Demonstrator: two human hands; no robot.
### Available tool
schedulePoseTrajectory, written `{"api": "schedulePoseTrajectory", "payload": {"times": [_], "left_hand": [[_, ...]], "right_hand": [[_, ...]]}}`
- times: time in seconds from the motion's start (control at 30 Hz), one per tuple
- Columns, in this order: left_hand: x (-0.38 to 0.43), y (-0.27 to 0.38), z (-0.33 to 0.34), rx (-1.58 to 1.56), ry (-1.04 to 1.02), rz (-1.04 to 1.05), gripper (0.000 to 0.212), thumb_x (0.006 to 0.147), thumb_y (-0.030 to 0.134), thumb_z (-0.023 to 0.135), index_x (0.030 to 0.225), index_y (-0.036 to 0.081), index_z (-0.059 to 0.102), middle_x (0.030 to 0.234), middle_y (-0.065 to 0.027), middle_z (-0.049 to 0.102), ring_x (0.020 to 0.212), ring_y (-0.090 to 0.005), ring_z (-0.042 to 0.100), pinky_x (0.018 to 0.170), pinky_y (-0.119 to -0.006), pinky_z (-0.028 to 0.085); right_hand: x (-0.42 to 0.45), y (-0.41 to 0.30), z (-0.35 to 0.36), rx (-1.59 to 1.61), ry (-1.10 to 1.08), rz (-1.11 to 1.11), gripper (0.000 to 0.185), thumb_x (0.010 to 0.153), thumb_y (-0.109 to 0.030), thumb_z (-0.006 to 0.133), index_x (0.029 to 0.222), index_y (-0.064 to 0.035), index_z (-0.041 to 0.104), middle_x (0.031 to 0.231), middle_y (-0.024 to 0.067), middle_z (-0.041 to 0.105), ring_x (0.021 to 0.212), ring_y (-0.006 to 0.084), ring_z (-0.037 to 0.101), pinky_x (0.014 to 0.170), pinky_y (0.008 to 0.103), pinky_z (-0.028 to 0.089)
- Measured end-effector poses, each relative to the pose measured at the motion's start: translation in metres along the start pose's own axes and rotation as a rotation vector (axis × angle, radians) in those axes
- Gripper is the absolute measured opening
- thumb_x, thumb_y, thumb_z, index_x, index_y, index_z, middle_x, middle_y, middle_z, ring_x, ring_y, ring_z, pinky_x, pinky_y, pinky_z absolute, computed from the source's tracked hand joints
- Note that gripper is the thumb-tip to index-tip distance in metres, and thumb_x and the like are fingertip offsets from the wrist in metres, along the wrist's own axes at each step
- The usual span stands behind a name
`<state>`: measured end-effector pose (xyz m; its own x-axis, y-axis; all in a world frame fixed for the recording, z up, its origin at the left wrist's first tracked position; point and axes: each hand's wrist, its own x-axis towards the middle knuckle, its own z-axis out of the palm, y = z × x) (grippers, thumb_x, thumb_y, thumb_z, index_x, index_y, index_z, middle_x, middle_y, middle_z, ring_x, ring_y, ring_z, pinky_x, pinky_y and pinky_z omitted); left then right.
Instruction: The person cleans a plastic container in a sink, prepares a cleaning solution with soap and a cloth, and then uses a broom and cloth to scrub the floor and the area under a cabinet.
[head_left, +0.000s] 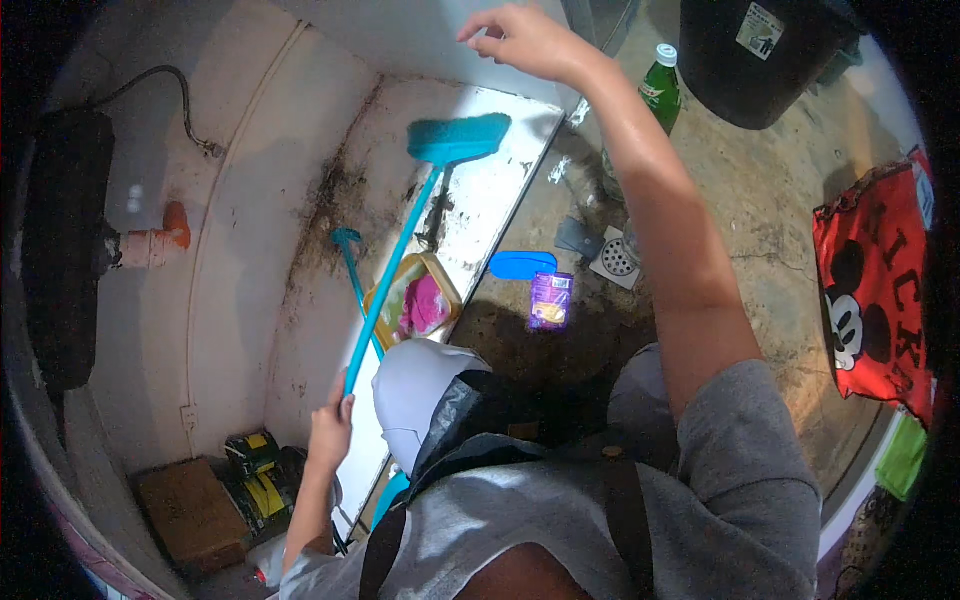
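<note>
My left hand (330, 433) is closed around the lower end of a teal broom handle (391, 274). The broom's teal bristle head (459, 139) points away from me, over a brightly lit pale ledge (491, 202) with dark stains. Raised at the far side, my right hand (517, 41) has its fingers loosely bent and apart, and nothing shows in it. Partly behind the handle is a yellowish plastic tub (444, 289) with a pink cloth or sponge (426, 306) in it. A smaller teal-handled tool (349, 251) lies beside the tub, partly covered by the broom handle.
On the stained concrete floor are a blue plastic object (523, 265), a purple packet (551, 301) and a drain grate (618, 260). A green bottle (662, 94) stands near a black bin (757, 67). A red printed bag (874, 285) is at right; boxes (195, 517) lie lower left.
</note>
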<state>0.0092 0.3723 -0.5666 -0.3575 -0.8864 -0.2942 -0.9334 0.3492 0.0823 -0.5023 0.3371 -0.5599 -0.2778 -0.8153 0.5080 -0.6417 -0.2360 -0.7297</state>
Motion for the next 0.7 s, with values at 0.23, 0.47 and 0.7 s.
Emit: {"api": "schedulePoseTrajectory", "payload": {"times": [0.23, 0.47, 0.7], "left_hand": [[0.038, 0.015, -0.021, -0.145, 0.242, 0.159, 0.035, 0.090, 0.015, 0.047, 0.125, 0.016, 0.048, 0.093, -0.0280, 0.056, 0.095, -0.0365, 0.054, 0.074, -0.042, 0.046], [0.094, 0.040, -0.071, 0.157, 0.157, 0.052, 0.032, 0.089, 0.019, 0.049, 0.121, 0.014, 0.052, 0.074, -0.0255, 0.056, 0.071, -0.0248, 0.064, 0.065, -0.039, 0.046], [0.160, -0.026, -0.106, 0.073, 0.222, 0.455, 0.037, 0.089, 0.023, 0.051, 0.121, 0.006, 0.051, 0.085, -0.0151, 0.066, 0.076, -0.0224, 0.063, 0.071, -0.035, 0.047]], "right_hand": [[0.005, -0.007, 0.001, -0.041, -0.071, 0.033, 0.027, 0.080, -0.016, 0.050, 0.096, 0.0021, 0.063, 0.083, 0.0188, 0.064, 0.079, 0.0285, 0.062, 0.073, 0.0354, 0.047], [0.005, 0.002, 0.004, -0.055, -0.051, 0.000, 0.028, 0.078, -0.017, 0.052, 0.096, 0.0025, 0.062, 0.078, 0.0192, 0.064, 0.074, 0.0273, 0.062, 0.070, 0.0355, 0.047], [0.007, -0.014, 0.006, -0.059, -0.087, 0.143, 0.028, 0.079, -0.015, 0.050, 0.097, 0.0010, 0.063, 0.081, 0.0187, 0.064, 0.074, 0.0265, 0.062, 0.070, 0.0353, 0.048]]}}
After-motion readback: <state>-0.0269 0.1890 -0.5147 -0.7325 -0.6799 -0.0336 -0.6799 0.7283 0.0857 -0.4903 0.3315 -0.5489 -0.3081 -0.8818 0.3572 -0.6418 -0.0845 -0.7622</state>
